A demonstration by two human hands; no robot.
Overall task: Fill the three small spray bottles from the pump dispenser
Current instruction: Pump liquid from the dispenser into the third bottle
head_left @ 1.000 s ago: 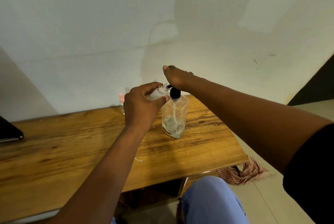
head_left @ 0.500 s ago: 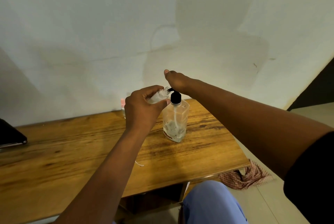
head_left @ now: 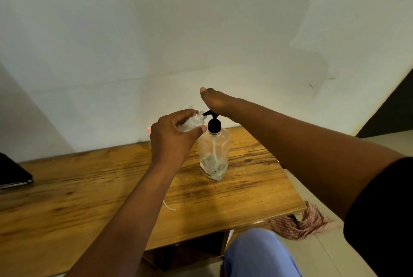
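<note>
A clear pump dispenser (head_left: 215,156) with a black pump head stands upright on the wooden table (head_left: 89,192), with a little liquid at its bottom. My left hand (head_left: 173,140) grips a small clear spray bottle (head_left: 194,121), tilted with its open neck against the black nozzle. My right hand (head_left: 215,101) rests palm-down on top of the pump head, fingers extended. A pink-capped small bottle (head_left: 149,129) peeks out behind my left hand, by the wall.
A dark flat device (head_left: 13,174) lies at the table's left edge. A red checked cloth (head_left: 301,223) is on the floor to the right. My knee in blue trousers (head_left: 259,254) is below the table's front edge. A white wall rises just behind the table.
The pump head sits a little higher than before under my right hand. The small bottle stays at the nozzle.
</note>
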